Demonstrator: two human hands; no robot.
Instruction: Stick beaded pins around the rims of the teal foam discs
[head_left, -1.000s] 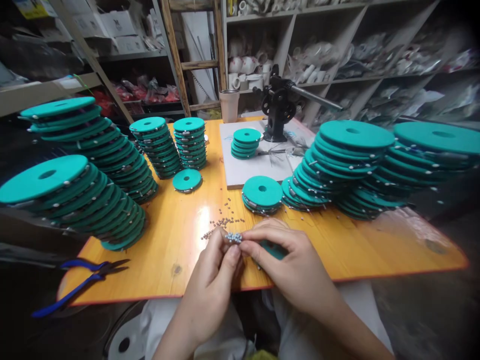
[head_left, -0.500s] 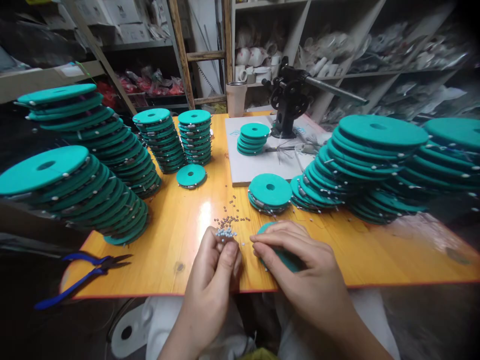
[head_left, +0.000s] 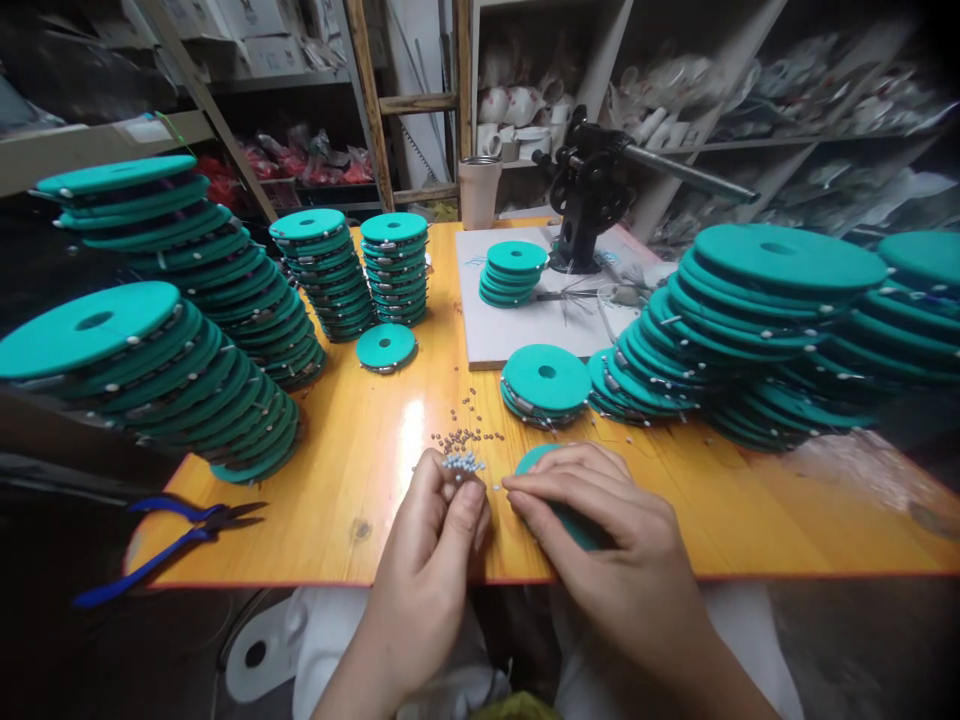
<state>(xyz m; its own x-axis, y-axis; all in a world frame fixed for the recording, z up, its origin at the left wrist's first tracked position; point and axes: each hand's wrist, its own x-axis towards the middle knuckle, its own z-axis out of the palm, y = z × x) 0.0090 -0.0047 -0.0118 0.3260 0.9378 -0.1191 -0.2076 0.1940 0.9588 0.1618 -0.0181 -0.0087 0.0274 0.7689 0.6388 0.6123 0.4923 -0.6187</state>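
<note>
My left hand (head_left: 439, 555) is closed around a bunch of ball-head pins (head_left: 463, 463); their pale heads stick out above the thumb and curled forefinger. Beside it, my right hand (head_left: 604, 530) is closed in a pinch, thumb against forefinger. A single pale pin head (head_left: 496, 487) shows just left of those fingertips, its shaft too fine to make out. Under the right hand lies a teal foam spool (head_left: 536, 457), mostly covered by the fingers. Small brown beads (head_left: 461, 438) are scattered on the wooden table (head_left: 315, 540) beyond my left hand.
Tall leaning stacks of teal spools stand at left (head_left: 247, 400) and right (head_left: 780, 270). Another spool (head_left: 546, 378) lies just ahead. Blue-handled pliers (head_left: 191, 530) rest at the left front edge. A black lever press (head_left: 581, 205) stands on a pale board (head_left: 480, 340), near a cup (head_left: 480, 190).
The whole view has shifted slightly. Both hands keep nearly the same pose, and the single pin head now sits closer to my right fingertips.
</note>
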